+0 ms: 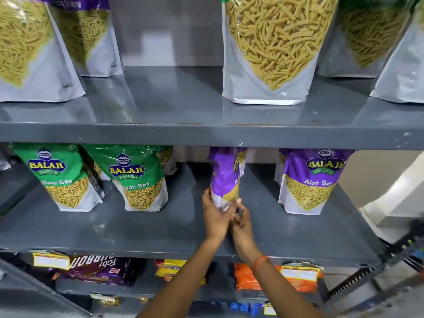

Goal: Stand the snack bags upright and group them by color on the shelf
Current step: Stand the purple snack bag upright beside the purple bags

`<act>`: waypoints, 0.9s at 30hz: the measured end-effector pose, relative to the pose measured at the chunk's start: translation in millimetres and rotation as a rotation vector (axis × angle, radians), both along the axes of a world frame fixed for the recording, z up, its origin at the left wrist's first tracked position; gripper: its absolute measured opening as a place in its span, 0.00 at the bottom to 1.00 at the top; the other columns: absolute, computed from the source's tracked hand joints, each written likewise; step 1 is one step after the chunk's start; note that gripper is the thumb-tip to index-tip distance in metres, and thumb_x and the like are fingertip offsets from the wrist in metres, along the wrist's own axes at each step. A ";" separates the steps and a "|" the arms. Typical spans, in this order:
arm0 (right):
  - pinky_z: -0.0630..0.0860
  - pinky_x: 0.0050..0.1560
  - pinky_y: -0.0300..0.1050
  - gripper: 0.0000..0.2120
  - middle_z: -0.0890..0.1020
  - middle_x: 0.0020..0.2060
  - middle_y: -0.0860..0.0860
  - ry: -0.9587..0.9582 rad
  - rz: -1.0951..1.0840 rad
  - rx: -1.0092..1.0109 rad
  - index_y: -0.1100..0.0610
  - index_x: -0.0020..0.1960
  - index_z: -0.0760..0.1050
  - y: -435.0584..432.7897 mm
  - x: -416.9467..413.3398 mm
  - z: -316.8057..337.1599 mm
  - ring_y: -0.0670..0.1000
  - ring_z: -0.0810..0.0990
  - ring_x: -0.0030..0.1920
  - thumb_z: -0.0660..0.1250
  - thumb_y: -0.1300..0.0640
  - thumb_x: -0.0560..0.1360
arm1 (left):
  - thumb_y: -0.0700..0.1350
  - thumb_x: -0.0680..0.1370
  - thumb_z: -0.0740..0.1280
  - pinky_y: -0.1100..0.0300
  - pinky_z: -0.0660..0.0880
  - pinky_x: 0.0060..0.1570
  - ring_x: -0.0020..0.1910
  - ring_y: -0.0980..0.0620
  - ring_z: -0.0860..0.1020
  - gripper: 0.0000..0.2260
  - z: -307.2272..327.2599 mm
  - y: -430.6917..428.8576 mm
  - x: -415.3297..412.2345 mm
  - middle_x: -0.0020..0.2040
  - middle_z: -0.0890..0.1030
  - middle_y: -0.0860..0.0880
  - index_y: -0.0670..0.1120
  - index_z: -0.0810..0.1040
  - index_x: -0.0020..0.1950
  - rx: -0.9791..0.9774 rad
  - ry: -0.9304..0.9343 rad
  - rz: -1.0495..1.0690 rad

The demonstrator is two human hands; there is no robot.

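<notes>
On the middle grey shelf [137,228], a purple snack bag [226,177] stands turned edge-on. My left hand [215,216] grips its lower left side and my right hand [241,220] holds its bottom right corner. Another purple bag [309,180] stands upright to the right, facing front. Two green bags [62,177] [140,180] stand upright at the left. On the upper shelf [183,131], purple-topped bags [29,49] stand at the left and green-topped ones [273,49] at the right.
The lowest shelf holds dark purple biscuit packs [101,268], yellow packs [169,267] and orange packs [247,277]. A white wall and floor edge [394,203] lie right of the rack. Bare shelf shows between the green bags and the held bag.
</notes>
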State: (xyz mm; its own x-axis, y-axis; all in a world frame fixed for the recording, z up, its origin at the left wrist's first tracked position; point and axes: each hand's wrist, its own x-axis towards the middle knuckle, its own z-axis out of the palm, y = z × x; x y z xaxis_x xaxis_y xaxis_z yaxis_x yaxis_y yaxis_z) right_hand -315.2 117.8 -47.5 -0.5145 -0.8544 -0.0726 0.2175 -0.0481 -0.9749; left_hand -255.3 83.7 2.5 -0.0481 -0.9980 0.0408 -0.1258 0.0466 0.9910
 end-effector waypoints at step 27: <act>0.50 0.76 0.39 0.25 0.62 0.73 0.58 1.071 -0.482 -0.063 0.58 0.70 0.61 11.1 -67.6 46.6 0.54 0.56 0.75 0.60 0.65 0.74 | 0.61 0.77 0.54 0.66 0.39 0.75 0.76 0.59 0.41 0.35 12.2 0.2 0.7 0.76 0.46 0.48 0.46 0.40 0.75 -0.713 -0.486 -0.158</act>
State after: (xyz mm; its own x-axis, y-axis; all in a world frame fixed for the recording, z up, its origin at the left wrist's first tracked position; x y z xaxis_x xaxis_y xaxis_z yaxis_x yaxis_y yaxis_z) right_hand -382.8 128.9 -0.9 -0.5582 -0.5418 0.6283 -0.7654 0.0439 -0.6421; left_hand -254.7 83.9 14.7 -0.3583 -0.7225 0.5913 -0.4663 0.6872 0.5571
